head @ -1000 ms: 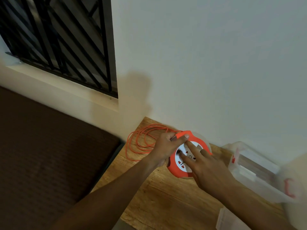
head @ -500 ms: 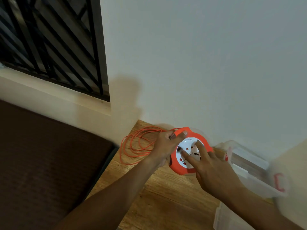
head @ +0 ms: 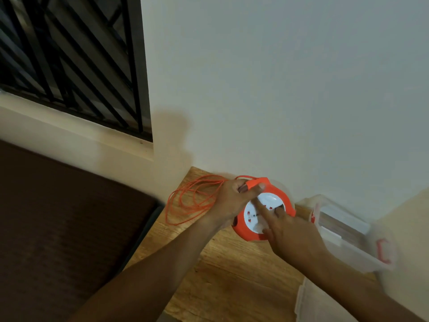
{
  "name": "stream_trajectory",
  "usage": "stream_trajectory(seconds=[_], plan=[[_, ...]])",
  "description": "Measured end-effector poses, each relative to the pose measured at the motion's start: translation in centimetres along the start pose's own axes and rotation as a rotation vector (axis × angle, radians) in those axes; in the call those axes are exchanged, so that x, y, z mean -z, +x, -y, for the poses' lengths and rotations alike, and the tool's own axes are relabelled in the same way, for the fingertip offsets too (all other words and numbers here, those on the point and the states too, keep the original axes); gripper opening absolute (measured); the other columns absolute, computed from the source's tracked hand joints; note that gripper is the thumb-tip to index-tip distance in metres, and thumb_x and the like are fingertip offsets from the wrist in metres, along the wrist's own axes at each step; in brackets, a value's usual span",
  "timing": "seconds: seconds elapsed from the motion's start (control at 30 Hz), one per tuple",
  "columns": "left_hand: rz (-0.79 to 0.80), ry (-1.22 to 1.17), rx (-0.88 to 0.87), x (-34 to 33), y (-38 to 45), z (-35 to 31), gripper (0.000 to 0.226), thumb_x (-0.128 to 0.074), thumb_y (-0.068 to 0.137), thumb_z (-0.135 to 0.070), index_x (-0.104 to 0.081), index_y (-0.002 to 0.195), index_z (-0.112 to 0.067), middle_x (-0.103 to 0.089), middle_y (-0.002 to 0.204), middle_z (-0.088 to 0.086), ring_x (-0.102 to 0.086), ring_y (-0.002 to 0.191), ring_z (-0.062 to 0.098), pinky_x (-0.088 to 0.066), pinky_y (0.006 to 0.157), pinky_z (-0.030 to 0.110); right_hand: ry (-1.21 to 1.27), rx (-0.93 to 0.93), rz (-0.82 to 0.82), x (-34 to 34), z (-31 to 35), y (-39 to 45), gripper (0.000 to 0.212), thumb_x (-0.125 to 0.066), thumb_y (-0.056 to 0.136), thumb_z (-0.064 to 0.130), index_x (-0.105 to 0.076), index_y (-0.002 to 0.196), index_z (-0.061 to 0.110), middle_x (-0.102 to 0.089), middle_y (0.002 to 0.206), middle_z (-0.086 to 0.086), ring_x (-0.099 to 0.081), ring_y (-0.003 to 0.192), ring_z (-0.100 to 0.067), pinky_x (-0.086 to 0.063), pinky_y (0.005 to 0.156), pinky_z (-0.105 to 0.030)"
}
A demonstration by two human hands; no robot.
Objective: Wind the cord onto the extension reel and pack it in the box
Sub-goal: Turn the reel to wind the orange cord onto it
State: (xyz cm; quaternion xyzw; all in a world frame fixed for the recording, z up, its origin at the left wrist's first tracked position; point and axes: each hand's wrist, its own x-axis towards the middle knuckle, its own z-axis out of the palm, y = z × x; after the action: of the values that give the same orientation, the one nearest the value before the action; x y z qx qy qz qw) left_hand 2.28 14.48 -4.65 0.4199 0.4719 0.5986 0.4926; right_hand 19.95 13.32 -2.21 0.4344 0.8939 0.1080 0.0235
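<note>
Since half a second back the right hand (head: pixel 294 238) has slid its fingers further across the reel's white face, the index now reaching up toward the left thumb, and the view has drifted so the reel sits a bit more to the right.

Nearest the camera, bottom right, a clear lid (head: pixel 308 305) lies on the wooden table (head: pixel 222 275). Both forearms come in from the bottom edge. The right hand rests straight fingers (head: pixel 262 206) flat on the socket face, not curled round anything. The left hand (head: pixel 229 201) grips the reel (head: pixel 250 231) at its orange handle, thumb on top of it and fingers curled behind (cord looks bunched in that fist too, but it's blurry so can't say for sure).

So the reel sits on the table near the wall, held between both hands. Loose orange cord (head: pixel 185 205) lies in loops on the table's left corner, just left of the left hand and running into it. Right of the reel, close beside it, a clear box (head: pixel 348 242) with red clips stands open against the wall (head: pixel 278 89).

Left of the table is a dark brown mattress (head: pixel 58 228), and up beyond it a window with a black grille (head: pixel 69 54)
</note>
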Motion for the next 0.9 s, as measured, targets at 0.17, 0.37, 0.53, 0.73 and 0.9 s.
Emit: stream_trajectory(seconds=[0.17,0.37,0.53,0.73,0.9], plan=[[-0.093,-0.057,-0.003,0.1,0.2,1.1,0.053,-0.076,0.098,-0.026,-0.063,0.046,-0.031,-0.045,0.046,-0.021,-0.043,0.043,-0.004,-0.039,0.046,0.012,0.820,-0.323,0.261,1.8,1.0,1.3,0.087,-0.060,0.089,0.039,0.000,0.152,0.040,-0.068,0.114,-0.006,-0.069,0.053,-0.019,-0.058,0.058,-0.033],[-0.135,-0.046,0.023,0.9,0.2,0.9,0.054,-0.080,0.093,-0.035,-0.049,0.050,-0.027,-0.029,0.053,-0.015,-0.030,0.047,0.005,-0.034,0.048,0.018,1.161,-0.435,0.314,2.7,2.6,0.8,0.094,-0.066,0.089,0.027,0.003,0.150,0.045,-0.072,0.077,0.001,-0.071,0.054,-0.024,-0.054,0.045,-0.027],[-0.072,-0.033,0.045,0.7,0.1,0.3,0.032,-0.080,0.093,-0.038,-0.073,0.065,-0.024,-0.049,0.056,-0.015,-0.049,0.055,0.011,-0.048,0.058,0.025,1.336,-0.519,0.311,3.0,2.5,0.5,0.092,-0.065,0.090,0.019,-0.002,0.151,0.046,-0.072,0.093,-0.011,-0.068,0.051,-0.022,-0.051,0.046,-0.026],[-0.036,-0.032,0.069,0.9,0.2,0.4,0.020,-0.078,0.095,-0.036,-0.083,0.077,-0.029,-0.067,0.068,-0.012,-0.062,0.067,0.007,-0.053,0.068,0.027,1.119,-0.408,0.360,3.3,2.1,0.0,0.093,-0.065,0.090,0.026,0.003,0.151,0.041,-0.062,0.118,-0.013,-0.072,0.059,-0.021,-0.055,0.052,-0.029],[-0.033,-0.030,0.086,1.0,0.0,0.5,0.020,-0.078,0.095,-0.035,-0.084,0.086,-0.017,-0.076,0.078,0.000,-0.069,0.073,0.014,-0.057,0.067,0.032,0.385,-0.110,0.086,3.0,0.1,-0.9,0.064,-0.063,0.090,0.039,-0.034,0.146,0.032,-0.068,0.123,0.005,-0.067,0.098,-0.007,-0.056,0.085,-0.027]])
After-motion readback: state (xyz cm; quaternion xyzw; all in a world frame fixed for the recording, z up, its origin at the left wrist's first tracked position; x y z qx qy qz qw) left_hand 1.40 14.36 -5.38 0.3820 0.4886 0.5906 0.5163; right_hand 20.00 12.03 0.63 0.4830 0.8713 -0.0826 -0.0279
